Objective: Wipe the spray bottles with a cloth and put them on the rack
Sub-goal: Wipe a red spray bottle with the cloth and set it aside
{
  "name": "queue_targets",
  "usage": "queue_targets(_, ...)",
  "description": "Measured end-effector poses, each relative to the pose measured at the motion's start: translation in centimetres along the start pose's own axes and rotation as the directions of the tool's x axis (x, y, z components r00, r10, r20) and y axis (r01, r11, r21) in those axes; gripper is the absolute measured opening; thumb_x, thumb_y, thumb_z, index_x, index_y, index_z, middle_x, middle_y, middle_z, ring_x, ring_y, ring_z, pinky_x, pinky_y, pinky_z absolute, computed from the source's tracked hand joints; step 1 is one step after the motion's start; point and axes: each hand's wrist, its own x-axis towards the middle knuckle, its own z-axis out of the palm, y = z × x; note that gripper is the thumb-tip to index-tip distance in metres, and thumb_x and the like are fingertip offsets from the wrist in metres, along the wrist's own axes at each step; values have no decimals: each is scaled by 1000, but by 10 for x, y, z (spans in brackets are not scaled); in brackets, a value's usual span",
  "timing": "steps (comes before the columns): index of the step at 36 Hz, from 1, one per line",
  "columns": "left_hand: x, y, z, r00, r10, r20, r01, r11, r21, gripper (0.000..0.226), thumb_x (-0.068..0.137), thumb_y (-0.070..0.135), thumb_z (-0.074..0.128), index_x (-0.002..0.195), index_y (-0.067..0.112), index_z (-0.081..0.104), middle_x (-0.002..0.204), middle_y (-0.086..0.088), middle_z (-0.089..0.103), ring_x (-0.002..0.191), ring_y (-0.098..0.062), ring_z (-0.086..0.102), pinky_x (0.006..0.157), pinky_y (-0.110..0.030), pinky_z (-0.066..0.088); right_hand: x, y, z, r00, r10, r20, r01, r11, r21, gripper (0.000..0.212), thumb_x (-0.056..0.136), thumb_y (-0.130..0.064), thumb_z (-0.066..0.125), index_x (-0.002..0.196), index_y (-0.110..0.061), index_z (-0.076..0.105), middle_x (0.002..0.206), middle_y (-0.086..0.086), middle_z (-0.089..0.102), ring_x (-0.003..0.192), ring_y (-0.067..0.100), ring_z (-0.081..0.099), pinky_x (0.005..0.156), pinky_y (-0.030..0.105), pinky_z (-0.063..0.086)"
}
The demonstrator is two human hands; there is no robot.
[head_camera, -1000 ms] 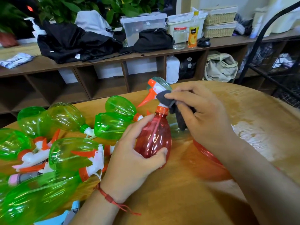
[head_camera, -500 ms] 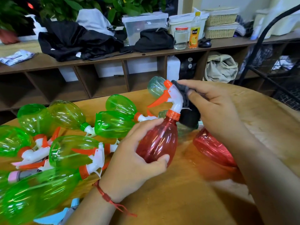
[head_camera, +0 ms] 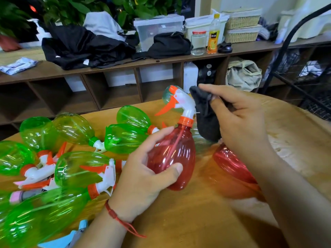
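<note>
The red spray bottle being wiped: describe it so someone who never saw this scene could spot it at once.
On the wooden table, right of the pile of green bottles, the left hand grips the red spray bottle. It is the only red one held up, its white-and-orange trigger head beside the dark cloth in the right hand; the other red bottle lies flat.

In left hand (head_camera: 143, 178) grip: translucent red plastic spray bottle (head_camera: 172, 154), white trigger head, orange lever, orange collar. In right hand (head_camera: 240, 122) grip: dark grey cloth (head_camera: 206, 120). Left of grip: translucent green plastic spray bottles (head_camera: 77, 169), same white-orange heads. Right of grip: second red bottle (head_camera: 231, 163). Wrist below grip: red string bracelet (head_camera: 114, 214). Under all: table (head_camera: 197, 226), brown, wood-grained.
</note>
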Motion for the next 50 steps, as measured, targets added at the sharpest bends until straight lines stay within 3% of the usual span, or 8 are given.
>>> queue_targets(8,1,-1,-4,1000,-8,-14,8,1000,28,70,75,25,87,140,44,65,146,6,65,128,-22,67,106,-51,57,-2,-6,4,951,227,208,-281,916,286,34,100,0,65,129,-15,74,121,-3,78,117,12,72,99,31,58)
queue_targets(15,-3,2,0,1000,4,21,-11,935,356,81,80,46,87,150,56,48,154,22,49,141,-12,54,112,-42,52,-4,0,10,948,301,101,-317,878,358,34,93,-1,75,125,-14,76,115,5,80,112,28,75,102,56,58)
queue_targets(21,-5,3,14,983,140,-115,-24,730,683,95,72,62,85,154,51,38,143,20,45,136,-7,49,114,-27,44,-14,1,23,952,286,106,-305,877,370,37,93,-1,76,127,-16,76,115,-1,80,112,20,75,99,42,60)
queue_targets(26,-3,-1,3,980,173,-95,-67,744,665,86,78,41,89,153,43,47,140,20,49,130,0,51,106,-4,36,-8,-1,20,939,309,153,-344,819,460,32,99,1,65,126,-12,75,116,6,79,110,18,73,99,38,58)
queue_targets(32,-4,0,3,982,180,63,-183,800,571,86,79,25,95,153,40,53,145,22,53,138,1,51,110,-6,34,0,-8,7,911,309,274,-410,754,513,32,104,-3,52,127,-11,73,124,15,75,112,23,72,98,38,57)
queue_targets(40,6,-7,-16,978,86,-189,-26,954,299,85,78,39,89,153,46,51,147,18,63,134,-9,62,114,-45,51,-4,-6,5,819,319,478,-511,784,352,28,95,-3,59,114,-9,79,108,12,79,99,23,72,93,43,53)
queue_targets(46,9,-6,-23,959,72,-273,16,951,310,86,78,44,91,153,47,51,142,15,65,127,-7,66,108,-42,55,-8,-5,16,896,310,319,-393,887,242,35,103,0,56,116,-22,80,108,2,81,106,19,75,100,45,56)
queue_targets(50,6,-5,-15,957,151,-247,-15,879,476,91,78,35,94,156,46,47,139,21,58,127,1,59,106,-18,49,-6,-6,20,886,388,253,-441,874,205,33,96,-3,54,104,-20,82,98,2,78,94,18,71,87,40,52)
